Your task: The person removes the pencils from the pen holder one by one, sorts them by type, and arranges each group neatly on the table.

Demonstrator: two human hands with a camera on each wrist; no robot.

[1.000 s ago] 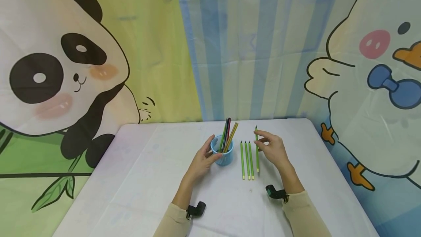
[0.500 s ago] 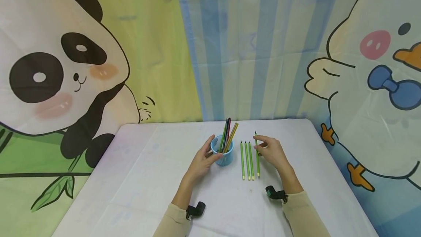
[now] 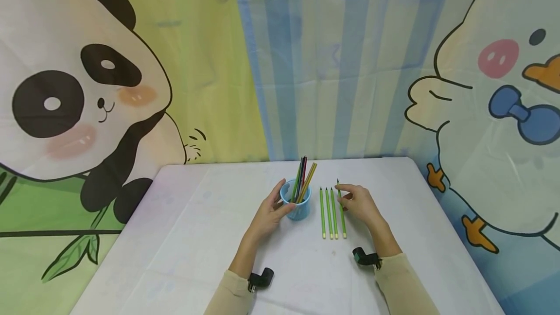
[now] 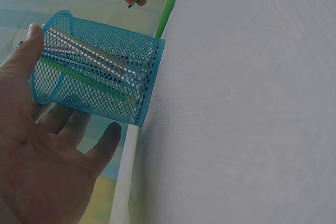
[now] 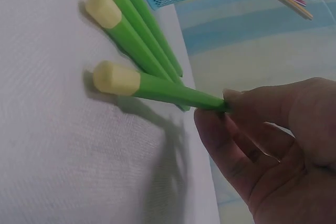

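A light blue mesh pencil cup (image 3: pixel 299 213) stands upright on the table with several coloured pencils (image 3: pixel 308 179) in it. My left hand (image 3: pixel 268 217) holds the cup from the left, thumb near the front of the rim, as the left wrist view (image 4: pixel 52 145) also has it. To the right of the cup lie three green pencils (image 3: pixel 329 215) side by side, dark tips pointing away. Thumb and fingers of my right hand (image 3: pixel 360 204) pinch another green pencil (image 5: pixel 168 92) near its tip; its cream end is low at the tabletop, just right of the row.
A white cloth covers the table (image 3: pixel 183 237). Its far edge runs along a printed backdrop (image 3: pixel 315 86) with a panda and a duck. Black wrist cameras (image 3: pixel 261 279) sit on both forearms.
My right hand has brought its green pencil nearer to me and slightly left, so its cream end now lines up with the row's ends. The left hand and cup have stayed put.
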